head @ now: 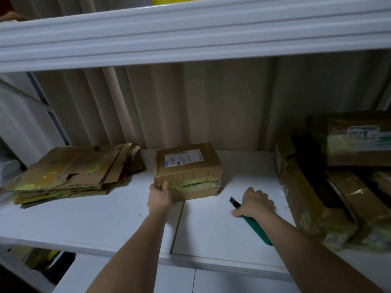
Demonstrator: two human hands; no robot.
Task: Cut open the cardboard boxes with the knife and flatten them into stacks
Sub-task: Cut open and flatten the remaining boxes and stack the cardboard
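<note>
A flattened stack (69,172) is done; a taped box (188,170) is gripped by the left hand (159,196), the knife (249,220) by the right hand (255,204), unopened boxes (338,176) left

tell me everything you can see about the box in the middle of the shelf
The box is brown cardboard, small and still closed, sealed with clear tape and a yellowish band around its side seam. A white shipping label sits on top. It rests flat on the white shelf, corners a bit crushed. The left hand grips its near left corner.
</note>
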